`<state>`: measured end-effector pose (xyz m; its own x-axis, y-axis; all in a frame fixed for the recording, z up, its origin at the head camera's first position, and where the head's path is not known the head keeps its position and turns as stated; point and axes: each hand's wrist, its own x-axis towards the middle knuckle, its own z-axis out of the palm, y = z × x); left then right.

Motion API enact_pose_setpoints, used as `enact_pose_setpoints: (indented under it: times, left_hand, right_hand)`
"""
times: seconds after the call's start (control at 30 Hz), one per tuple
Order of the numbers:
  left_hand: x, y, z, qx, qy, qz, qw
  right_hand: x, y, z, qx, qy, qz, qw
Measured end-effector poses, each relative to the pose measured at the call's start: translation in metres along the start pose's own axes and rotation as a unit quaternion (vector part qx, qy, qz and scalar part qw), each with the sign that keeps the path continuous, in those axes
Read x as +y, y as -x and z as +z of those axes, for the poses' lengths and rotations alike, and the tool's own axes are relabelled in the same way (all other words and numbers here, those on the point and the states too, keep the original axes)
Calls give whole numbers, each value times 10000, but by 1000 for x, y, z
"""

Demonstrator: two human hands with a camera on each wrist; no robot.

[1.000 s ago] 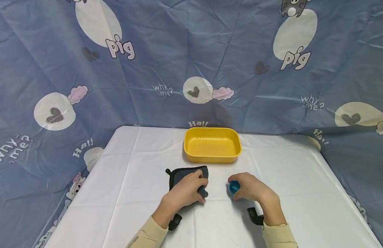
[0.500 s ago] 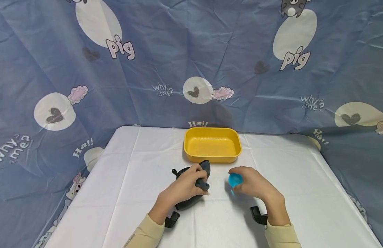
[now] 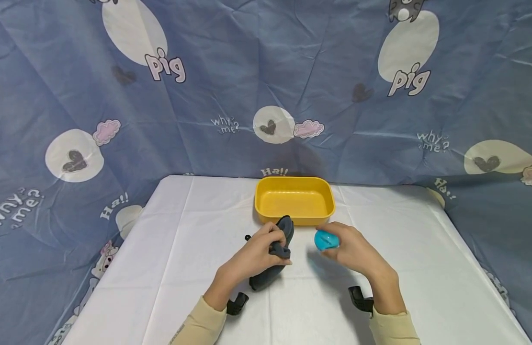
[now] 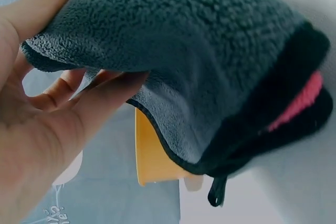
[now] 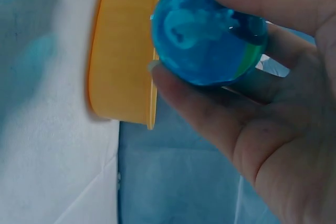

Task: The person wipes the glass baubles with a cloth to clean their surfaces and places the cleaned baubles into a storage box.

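My left hand [image 3: 254, 254] pinches a dark grey fleecy cloth [image 3: 266, 279] with black edging and a small hanging loop. The folded cloth droops above the white table; in the left wrist view, a strip of pink [image 4: 299, 102] shows between its layers. Thumb and fingers of my right hand [image 3: 356, 251] grip a see-through blue ball [image 3: 326, 240], raised above the table to the right of the cloth. From the right wrist, the glossy ball [image 5: 207, 35] shows a green patch near its lower right.
A yellow rectangular tub [image 3: 295, 221] stands at the table's far side, just beyond both hands. White cloth covers the table [image 3: 197, 268]. A blue printed curtain [image 3: 231, 86] hangs behind and along the sides.
My left hand has lifted the cloth, which was flatter and now folds and hangs. My right hand has raised the ball off the table and moved it toward the tub.
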<state>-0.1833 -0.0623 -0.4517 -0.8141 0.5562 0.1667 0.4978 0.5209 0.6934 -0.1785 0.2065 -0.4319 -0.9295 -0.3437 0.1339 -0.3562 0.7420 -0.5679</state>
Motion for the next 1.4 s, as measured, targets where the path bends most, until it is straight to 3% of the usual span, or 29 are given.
enact_pose_setpoints:
  times: [0.3, 0.57, 0.9, 1.17, 1.4]
  left_hand:
    - [4, -1, -2, 247, 605, -54, 9978]
    - [11, -3, -3, 487, 931, -43, 9945]
    - [14, -4, -2, 611, 1524, 22, 9864]
    - [13, -4, -3, 686, 1722, 36, 9827]
    - [15, -3, -8, 835, 1732, -17, 9813]
  right_hand:
    - [-12, -3, 3, 254, -363, -471, 9979]
    - [-30, -3, 8, 150, -825, -336, 9959]
    - [-44, -4, 12, 140, -1253, -532, 9906]
    - [-47, -5, 17, 143, -1189, -575, 9911]
    - [-51, -6, 19, 313, -867, -927, 9914]
